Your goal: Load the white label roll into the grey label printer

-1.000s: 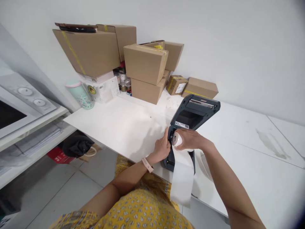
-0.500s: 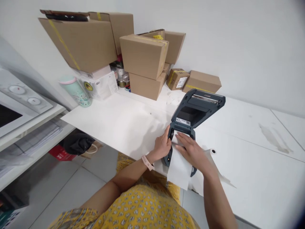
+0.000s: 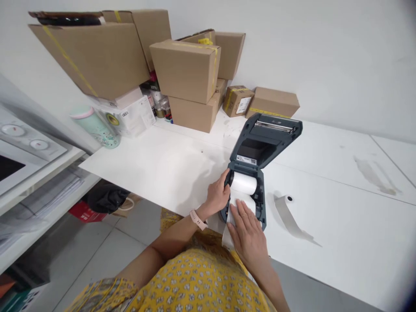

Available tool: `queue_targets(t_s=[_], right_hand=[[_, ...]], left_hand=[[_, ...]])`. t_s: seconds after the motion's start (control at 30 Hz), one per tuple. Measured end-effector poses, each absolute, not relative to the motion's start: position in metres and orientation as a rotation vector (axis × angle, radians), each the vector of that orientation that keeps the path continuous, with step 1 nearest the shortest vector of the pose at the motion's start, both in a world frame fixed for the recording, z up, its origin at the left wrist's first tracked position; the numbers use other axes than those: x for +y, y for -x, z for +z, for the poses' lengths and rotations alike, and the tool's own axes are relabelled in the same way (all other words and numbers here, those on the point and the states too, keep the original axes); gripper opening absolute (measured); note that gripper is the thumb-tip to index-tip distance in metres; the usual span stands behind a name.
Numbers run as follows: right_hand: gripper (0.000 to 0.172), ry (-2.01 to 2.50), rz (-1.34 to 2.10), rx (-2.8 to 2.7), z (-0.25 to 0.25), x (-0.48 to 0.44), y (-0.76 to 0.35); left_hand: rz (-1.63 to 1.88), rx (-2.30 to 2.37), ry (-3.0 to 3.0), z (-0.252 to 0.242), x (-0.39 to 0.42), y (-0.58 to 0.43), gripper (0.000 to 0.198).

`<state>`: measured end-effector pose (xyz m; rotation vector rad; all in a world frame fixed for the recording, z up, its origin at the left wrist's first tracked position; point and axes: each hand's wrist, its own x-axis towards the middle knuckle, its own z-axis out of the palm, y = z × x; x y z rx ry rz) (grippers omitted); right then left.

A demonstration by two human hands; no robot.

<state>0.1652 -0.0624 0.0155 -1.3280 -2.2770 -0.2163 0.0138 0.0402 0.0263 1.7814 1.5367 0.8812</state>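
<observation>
A dark grey label printer [image 3: 261, 203] stands near the front edge of the white table with its lid [image 3: 277, 146] tilted up. Inside it lies a white paper roll [image 3: 243, 183], whose loose strip [image 3: 242, 200] runs out over the front. My left hand [image 3: 218, 194] grips the printer's left side, close to the roll's end. Flat on the paper strip rests my right hand [image 3: 247, 229], fingers stretched out together and covering part of the strip and the printer's front. To the right of the printer is a nearly used-up roll [image 3: 288, 199] with a curling tail.
Cardboard boxes [image 3: 185, 69] are stacked at the back, with two smaller boxes [image 3: 274, 102] by the wall. A mint tumbler [image 3: 97, 128] stands at the table's left end beside a white box [image 3: 133, 117]. A microwave [image 3: 27, 138] sits on the shelf at left.
My right hand has slid from the roll toward me along the strip, uncovering the roll. The left hand stays at the printer's side. The view has shifted slightly.
</observation>
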Motion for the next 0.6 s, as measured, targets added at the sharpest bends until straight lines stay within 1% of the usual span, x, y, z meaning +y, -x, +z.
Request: queue_targets(t_s=[0.2, 0.3, 0.37, 0.5, 0.53, 0.6], right_hand=[[0.066, 1.282, -0.143, -2.226, 0.014, -0.063, -0.168], [0.063, 1.223, -0.107, -2.172, 0.013, -0.066, -0.167], [0.058, 1.187, -0.068, -2.131, 0.014, -0.069, -0.167], [0.043, 1.079, 0.140, -1.979, 0.024, -0.069, -0.180], [0.039, 1.067, 0.166, -1.910, 0.031, -0.064, -0.187], [0.033, 1.106, 0.111, -1.740, 0.050, -0.046, -0.204]], left_hand=[[0.859, 1.526, -1.694, 0.034, 0.040, -0.013, 0.057], [0.931, 1.465, -1.594, 0.028, 0.039, -0.013, 0.059], [1.001, 1.382, -1.474, 0.022, 0.032, -0.014, 0.069], [0.994, 1.226, -1.304, 0.014, -0.003, -0.015, 0.105], [1.000, 1.219, -1.276, 0.015, -0.013, -0.014, 0.109], [0.958, 1.188, -1.215, 0.018, -0.031, -0.012, 0.111]])
